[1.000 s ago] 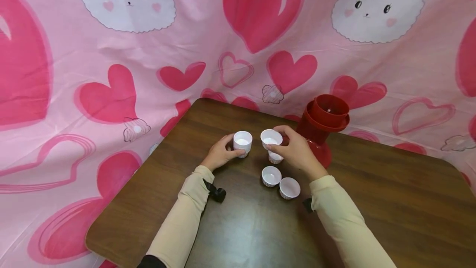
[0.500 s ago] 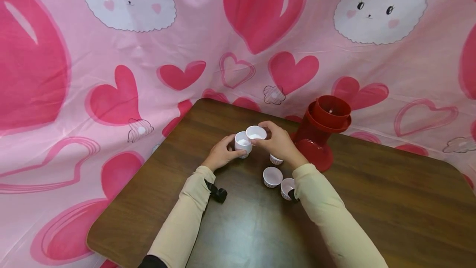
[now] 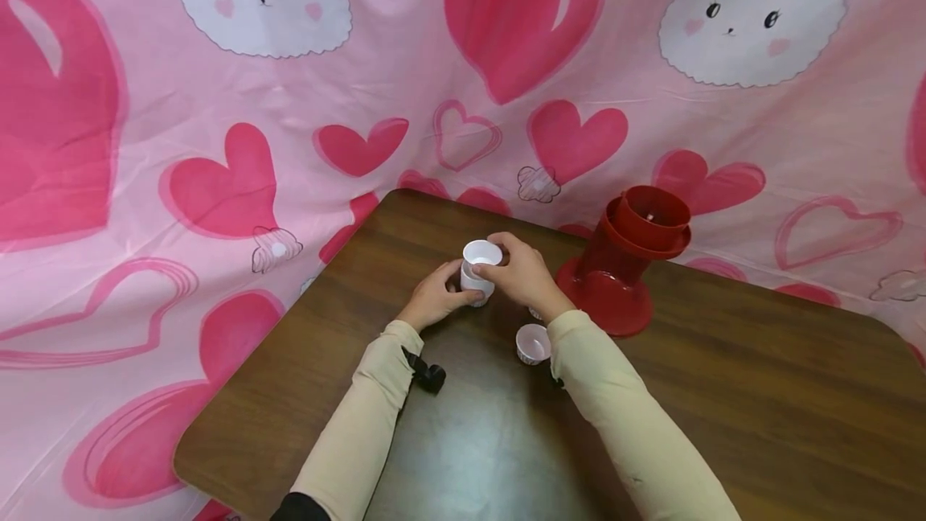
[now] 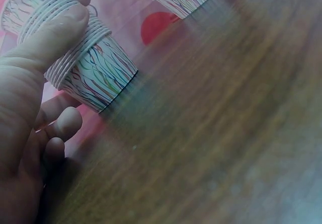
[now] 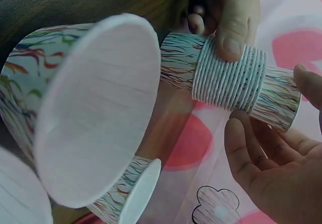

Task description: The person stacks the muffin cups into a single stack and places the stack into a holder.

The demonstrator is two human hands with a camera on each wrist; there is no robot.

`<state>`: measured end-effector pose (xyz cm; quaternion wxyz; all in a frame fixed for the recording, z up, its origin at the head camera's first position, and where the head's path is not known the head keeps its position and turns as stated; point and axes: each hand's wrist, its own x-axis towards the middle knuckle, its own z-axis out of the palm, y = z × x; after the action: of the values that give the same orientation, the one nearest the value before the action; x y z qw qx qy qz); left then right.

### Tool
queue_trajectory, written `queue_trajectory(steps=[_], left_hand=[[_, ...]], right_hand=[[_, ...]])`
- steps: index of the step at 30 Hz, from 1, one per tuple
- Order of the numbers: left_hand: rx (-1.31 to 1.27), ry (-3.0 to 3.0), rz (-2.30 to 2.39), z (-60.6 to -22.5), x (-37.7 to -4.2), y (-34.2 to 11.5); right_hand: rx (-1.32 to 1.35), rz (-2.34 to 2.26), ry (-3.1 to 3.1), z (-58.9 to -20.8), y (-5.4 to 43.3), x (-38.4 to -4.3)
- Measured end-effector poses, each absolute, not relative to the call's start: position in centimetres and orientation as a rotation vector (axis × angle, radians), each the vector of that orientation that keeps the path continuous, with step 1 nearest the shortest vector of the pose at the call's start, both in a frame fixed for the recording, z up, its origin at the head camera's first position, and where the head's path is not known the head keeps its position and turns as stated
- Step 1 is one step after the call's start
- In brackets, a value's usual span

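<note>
My left hand [image 3: 432, 297] grips a stack of nested paper baking cups [image 4: 103, 75], white with coloured wavy streaks. The thumb lies across the stacked rims, seen in the left wrist view. My right hand [image 3: 526, 273] pinches one more baking cup [image 5: 277, 99] between thumb and fingers. That cup sits at the mouth of the stack, its base inside the topmost rim. To the right, a loose baking cup [image 3: 531, 344] stands on the table; my right wrist and sleeve hide others. Large in the right wrist view is a loose cup [image 5: 98, 108], with a smaller one [image 5: 135, 190] behind it.
A red plastic cylinder [image 3: 615, 260] with a wide rim and round base stands right of the hands, near the table's back edge. The brown wooden table [image 3: 760, 392] extends right and towards me. A pink cloth [image 3: 391, 38] with hearts hangs behind it.
My right hand has carried its baking cup leftward to the stack and set it into the top. My left hand has kept its hold in place.
</note>
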<state>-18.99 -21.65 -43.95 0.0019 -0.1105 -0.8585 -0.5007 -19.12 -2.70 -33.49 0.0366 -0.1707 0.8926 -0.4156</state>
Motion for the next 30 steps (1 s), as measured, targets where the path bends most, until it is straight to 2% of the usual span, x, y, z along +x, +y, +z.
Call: queue_trajectory(steps=[13, 19, 30], left_hand=[[-0.356, -2.700, -1.550, -43.9, -19.0, -21.4], [-0.344, -2.680, -1.542, -43.8, -19.0, -21.6], [-0.330, -2.697, -1.552, -43.9, -18.9, -21.4]], right_hand=[[-0.535, -1.001, 2.787, -34.5, -3.0, -19.2], [-0.579, -0.862, 2.788, -33.4, -3.0, -18.9], [-0.492, -0.949, 2.738, -30.5, 2.5, -15.9]])
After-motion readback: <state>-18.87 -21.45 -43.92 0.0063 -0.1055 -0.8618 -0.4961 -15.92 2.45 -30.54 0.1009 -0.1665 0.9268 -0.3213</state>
